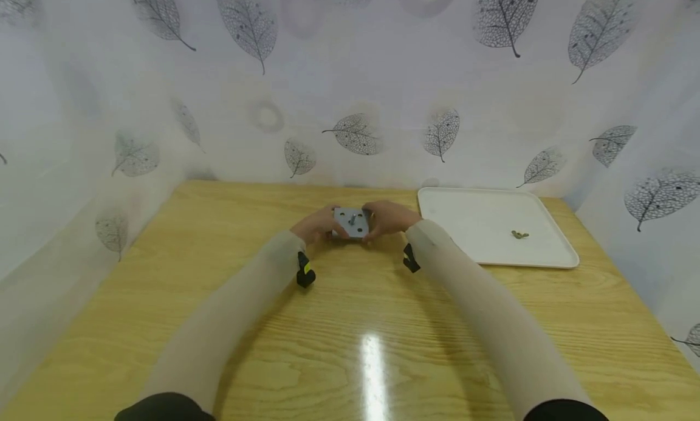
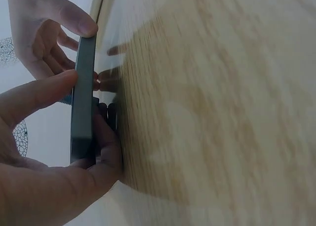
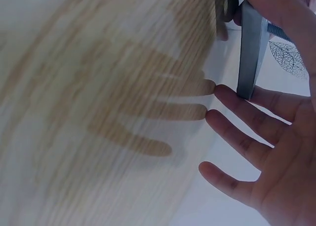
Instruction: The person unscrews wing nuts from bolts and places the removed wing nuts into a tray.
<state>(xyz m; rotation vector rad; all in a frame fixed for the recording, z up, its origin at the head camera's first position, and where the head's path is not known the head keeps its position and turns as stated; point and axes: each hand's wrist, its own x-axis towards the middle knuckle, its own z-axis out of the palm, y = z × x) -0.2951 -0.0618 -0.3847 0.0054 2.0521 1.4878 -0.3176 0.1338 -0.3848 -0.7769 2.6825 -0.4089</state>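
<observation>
A grey metal plate [image 1: 346, 219] with several holes is held close over the wooden table, a threaded bolt [image 1: 353, 219] standing up from its middle. My left hand [image 1: 319, 224] grips its left end, with the thumb [image 2: 59, 85] on the near edge and fingers curled beneath. On the right end, my right hand [image 1: 387, 217] holds it between thumb and forefinger; its other fingers [image 3: 242, 137] spread out, their tips at the tabletop. From the side, the plate's thick edge [image 2: 84, 97] shows in the left wrist view. Fingers hide part of the underside.
A white tray [image 1: 470, 217] lies at the back right of the table [image 1: 306, 330], just beyond my right hand. On it sits a small brass-coloured wing nut [image 1: 519, 234]. A leaf-patterned curtain [image 1: 355, 75] closes off the back and sides.
</observation>
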